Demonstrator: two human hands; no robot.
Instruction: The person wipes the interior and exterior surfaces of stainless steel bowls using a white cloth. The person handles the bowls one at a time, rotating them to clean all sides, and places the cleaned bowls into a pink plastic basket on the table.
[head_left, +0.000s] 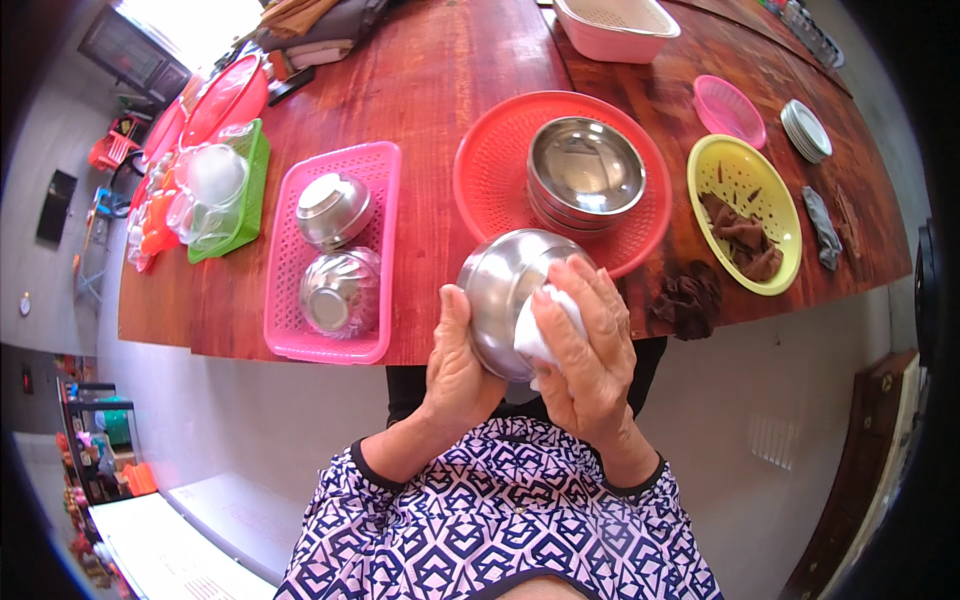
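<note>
A stainless steel bowl (499, 292) is held above the table's front edge, its outer side facing up. My left hand (461, 367) grips its left rim. My right hand (589, 345) presses a white cloth (536, 334) against the bowl's right side. Just beyond, a red round plastic basket (491, 176) bears a stack of steel bowls (587, 165), open side up. To the left, a pink rectangular basket (389, 247) holds an upturned steel bowl (334, 210) and a fluted bowl (340, 292), also upturned.
On the right stand a yellow colander (750, 169) with brown cloth in it, a pink small basket (727, 112), stacked white plates (808, 131), a dark crumpled cloth (686, 300) and a grey cloth (823, 229). A green basket (259, 187) of plasticware is left; a pink-and-white tub (615, 41) is farther back.
</note>
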